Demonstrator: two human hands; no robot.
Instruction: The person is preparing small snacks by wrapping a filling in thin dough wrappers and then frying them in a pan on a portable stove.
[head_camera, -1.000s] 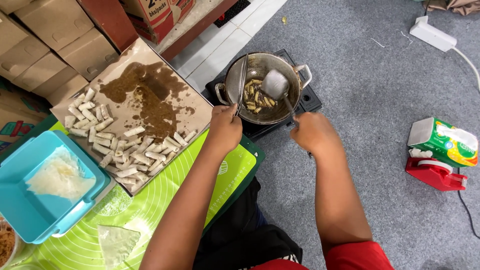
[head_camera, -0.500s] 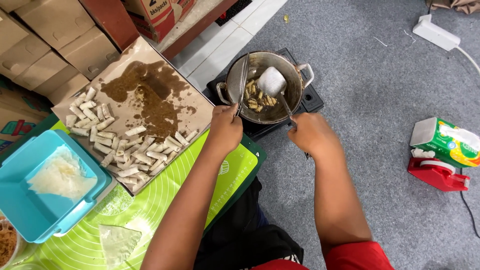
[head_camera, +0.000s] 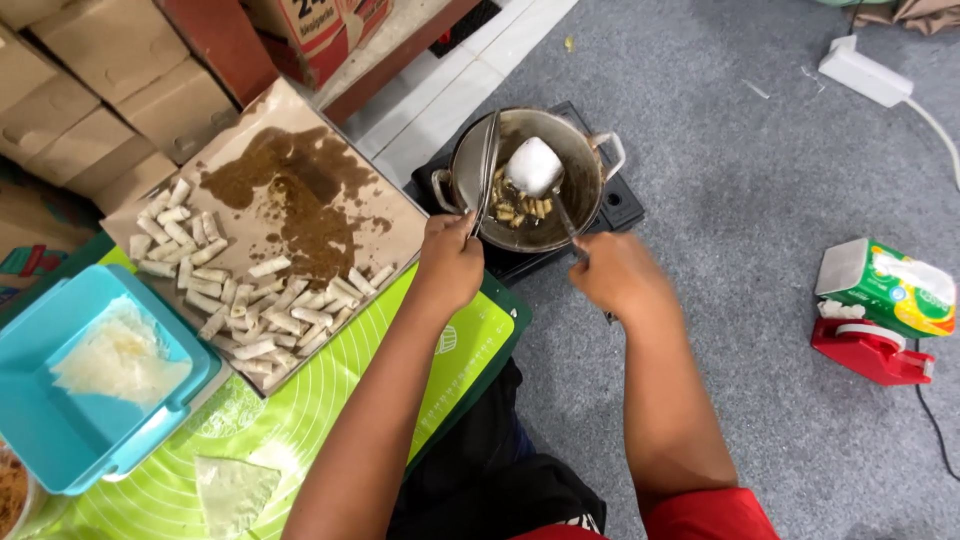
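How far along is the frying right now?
Done: many pale rolled snacks lie wrapped on the brown paper sheet. In hand: a small batch fries in the round metal pot; the left hand holds metal tongs, the right hand a skimmer ladle. Left: the whole pile on the paper looks uncooked.

The right hand (head_camera: 622, 276) covers the end of the ladle handle (head_camera: 565, 220), so the grip is hidden. The bowl with brown filling (head_camera: 10, 498) is cut by the left edge. The white power strip (head_camera: 865, 72) is cut by the right edge. The rolls in the pan (head_camera: 528, 180) are too small to count.
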